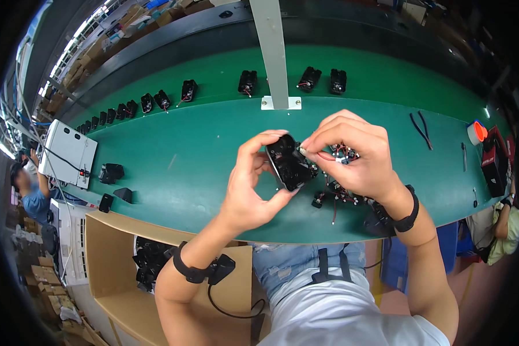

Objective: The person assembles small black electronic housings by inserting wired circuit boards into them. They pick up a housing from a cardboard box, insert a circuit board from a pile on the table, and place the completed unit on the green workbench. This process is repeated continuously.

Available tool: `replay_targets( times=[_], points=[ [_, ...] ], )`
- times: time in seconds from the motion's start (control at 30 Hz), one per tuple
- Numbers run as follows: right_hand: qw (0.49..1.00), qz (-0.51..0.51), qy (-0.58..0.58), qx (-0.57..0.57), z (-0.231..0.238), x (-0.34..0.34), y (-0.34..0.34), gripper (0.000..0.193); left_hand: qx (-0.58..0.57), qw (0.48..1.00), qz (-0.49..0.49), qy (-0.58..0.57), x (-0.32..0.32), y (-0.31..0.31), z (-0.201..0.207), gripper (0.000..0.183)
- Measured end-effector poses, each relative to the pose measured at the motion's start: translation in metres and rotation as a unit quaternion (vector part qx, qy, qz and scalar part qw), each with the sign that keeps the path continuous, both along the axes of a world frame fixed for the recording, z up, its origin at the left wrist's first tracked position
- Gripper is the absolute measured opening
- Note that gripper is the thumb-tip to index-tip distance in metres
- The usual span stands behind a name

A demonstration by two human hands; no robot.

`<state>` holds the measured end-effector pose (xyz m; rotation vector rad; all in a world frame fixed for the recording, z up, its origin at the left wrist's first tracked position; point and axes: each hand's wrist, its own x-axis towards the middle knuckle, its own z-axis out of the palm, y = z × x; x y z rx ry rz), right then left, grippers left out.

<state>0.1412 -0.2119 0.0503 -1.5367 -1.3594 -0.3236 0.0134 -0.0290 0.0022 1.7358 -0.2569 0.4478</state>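
In my left hand point(251, 184) is a black plastic housing point(288, 168), held over the green bench with its hollow side showing. Fingers and thumb grip it by opposite edges. My right hand point(352, 153) is closed in a pinch at the housing's upper right edge. Between its fingertips is a small pale piece, too small to name for certain. Under and beside the right hand lies a heap of small black parts with thin red and black wires point(343, 195), partly hidden by that hand.
Black housings with wires point(189, 90) stand in a row on the far green strip, behind a grey post point(273, 57). Pliers point(422, 131) and an orange-white roll point(477, 132) lie right. A white box point(68, 154) stands left; a cardboard box point(112, 277) holds black parts below.
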Motion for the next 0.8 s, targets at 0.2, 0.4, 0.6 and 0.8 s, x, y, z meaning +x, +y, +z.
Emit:
replay_targets(
  times=[0.2,0.4,0.6,0.8],
  points=[
    [0.999,-0.038,-0.035,0.017,0.001,-0.008,-0.002,0.023,0.139,0.984,0.053,-0.097,0.004,-0.009,0.000,0.086],
    [0.990,-0.073,-0.112,0.038,-0.008,-0.023,0.004,0.022,0.171,0.978,0.085,-0.084,-0.001,-0.016,0.000,0.081],
    [0.996,-0.086,-0.010,0.015,-0.009,-0.026,-0.001,0.018,0.260,0.946,0.131,-0.142,0.000,-0.023,0.001,0.083],
    [0.995,-0.077,0.046,0.033,0.001,-0.026,-0.010,0.015,0.254,0.931,0.196,-0.176,-0.002,-0.029,0.007,0.077]
  ],
)
